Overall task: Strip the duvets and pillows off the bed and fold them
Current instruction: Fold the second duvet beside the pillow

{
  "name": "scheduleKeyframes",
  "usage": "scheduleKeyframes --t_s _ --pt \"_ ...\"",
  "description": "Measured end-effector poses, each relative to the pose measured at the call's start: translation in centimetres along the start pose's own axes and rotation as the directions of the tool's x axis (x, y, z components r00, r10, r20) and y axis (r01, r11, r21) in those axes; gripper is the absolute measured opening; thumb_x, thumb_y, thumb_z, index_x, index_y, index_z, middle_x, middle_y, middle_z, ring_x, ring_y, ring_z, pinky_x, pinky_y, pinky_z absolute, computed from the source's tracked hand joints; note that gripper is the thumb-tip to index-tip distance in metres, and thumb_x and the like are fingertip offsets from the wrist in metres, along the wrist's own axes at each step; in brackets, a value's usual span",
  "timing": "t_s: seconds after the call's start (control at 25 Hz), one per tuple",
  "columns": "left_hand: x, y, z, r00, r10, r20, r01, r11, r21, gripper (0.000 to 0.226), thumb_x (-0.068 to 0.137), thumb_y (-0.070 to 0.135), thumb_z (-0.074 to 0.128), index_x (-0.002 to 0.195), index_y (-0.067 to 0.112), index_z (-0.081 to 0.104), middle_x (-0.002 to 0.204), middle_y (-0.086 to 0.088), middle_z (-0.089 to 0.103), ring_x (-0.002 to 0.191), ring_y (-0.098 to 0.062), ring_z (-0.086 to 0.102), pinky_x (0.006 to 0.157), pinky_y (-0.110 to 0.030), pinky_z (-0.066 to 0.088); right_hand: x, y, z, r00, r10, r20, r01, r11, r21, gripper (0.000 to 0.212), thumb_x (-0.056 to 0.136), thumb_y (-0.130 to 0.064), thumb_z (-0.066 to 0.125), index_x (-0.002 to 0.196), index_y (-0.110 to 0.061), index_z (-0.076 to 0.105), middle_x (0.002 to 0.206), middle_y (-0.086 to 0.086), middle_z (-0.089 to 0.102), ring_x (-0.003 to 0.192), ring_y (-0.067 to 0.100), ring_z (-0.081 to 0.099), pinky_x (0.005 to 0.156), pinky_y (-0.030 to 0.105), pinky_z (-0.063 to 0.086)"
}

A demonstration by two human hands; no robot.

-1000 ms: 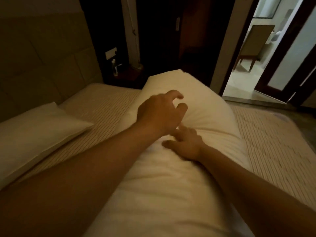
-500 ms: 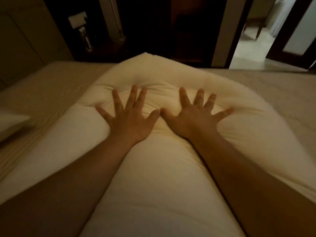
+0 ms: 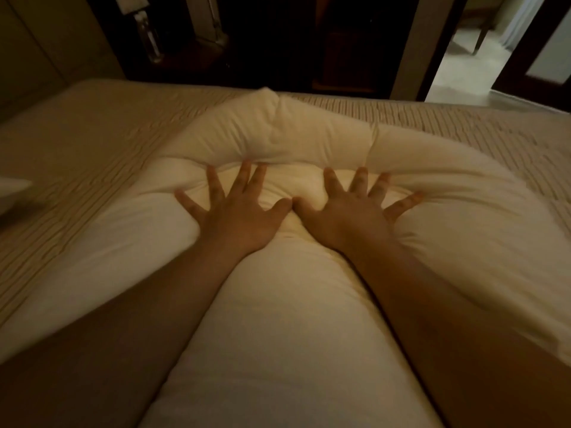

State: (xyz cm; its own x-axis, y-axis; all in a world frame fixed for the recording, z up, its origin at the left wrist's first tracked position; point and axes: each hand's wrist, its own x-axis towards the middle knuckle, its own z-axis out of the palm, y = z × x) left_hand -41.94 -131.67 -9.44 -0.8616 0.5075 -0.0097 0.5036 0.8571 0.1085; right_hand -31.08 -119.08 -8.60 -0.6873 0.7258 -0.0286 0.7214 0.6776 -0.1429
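Note:
A big white pillow lies lengthwise on the bare ribbed mattress in front of me. My left hand and my right hand press flat on its middle, side by side, fingers spread wide, thumbs almost touching. The stuffing sinks under my palms and bulges up in a ridge beyond my fingertips. A corner of a second white pillow shows at the left edge.
A padded headboard stands at the far left. Beyond the bed are a dark nightstand with a clear bottle and a dark wall. At the upper right a doorway opens onto a lit tiled floor.
Both hands went from hovering over the pillow to pressing flat on it with fingers spread. Since half a second ago they push deeper, and the far end bulges higher.

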Motion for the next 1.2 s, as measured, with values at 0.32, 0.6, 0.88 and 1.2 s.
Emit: scheduleKeyframes --t_s 0.32,0.6,0.88,1.2 --pt "-2.7 0.3 2.0 0.991 0.000 -0.130 -0.008 0.998 -0.057 0.086 0.073 0.089 -0.001 0.147 0.047 -0.013 0.158 0.022 -0.017 0.145 -0.031 -0.024 0.097 -0.076 -0.018 -3.4 0.3 -0.8 0.999 -0.042 -0.028 0.045 0.991 0.125 0.092 0.074 -0.088 0.015 0.152 -0.042 0.001 0.163 0.010 -0.006 0.145 0.039 -0.019 0.099 0.073 -0.018" --pt "-4.7 0.2 -0.1 1.000 0.009 -0.009 -0.010 0.991 -0.133 0.082 0.078 0.083 0.003 0.146 0.045 -0.022 0.155 0.022 -0.025 0.143 -0.028 -0.028 0.102 -0.072 -0.019 -17.5 2.5 0.1 0.981 -0.193 0.007 0.192 0.979 0.068 0.087 0.078 -0.083 0.014 0.151 -0.043 -0.011 0.159 0.006 -0.025 0.140 0.028 -0.036 0.105 0.065 -0.023" --pt "-24.7 -1.3 -11.1 0.988 0.013 0.154 -0.017 0.999 0.028 0.067 0.088 0.070 0.009 0.149 0.044 0.010 0.160 0.014 0.013 0.149 -0.021 -0.010 0.107 -0.064 -0.022 -19.3 2.2 -5.3 0.916 -0.211 0.341 0.136 0.963 0.231 0.091 0.078 -0.085 0.023 0.151 -0.042 -0.008 0.162 0.005 -0.016 0.147 0.031 -0.020 0.110 0.068 -0.008" --pt "-39.7 -10.6 -11.3 0.955 -0.196 0.224 0.164 0.974 0.154 0.077 0.085 0.073 0.018 0.151 0.042 -0.006 0.161 0.017 -0.009 0.148 -0.024 -0.016 0.107 -0.071 -0.009 -38.1 0.5 -6.7 0.863 -0.328 0.385 0.307 0.945 0.116 0.084 0.077 -0.087 0.012 0.146 -0.049 -0.019 0.157 -0.010 -0.031 0.142 0.026 -0.034 0.098 0.076 -0.016"
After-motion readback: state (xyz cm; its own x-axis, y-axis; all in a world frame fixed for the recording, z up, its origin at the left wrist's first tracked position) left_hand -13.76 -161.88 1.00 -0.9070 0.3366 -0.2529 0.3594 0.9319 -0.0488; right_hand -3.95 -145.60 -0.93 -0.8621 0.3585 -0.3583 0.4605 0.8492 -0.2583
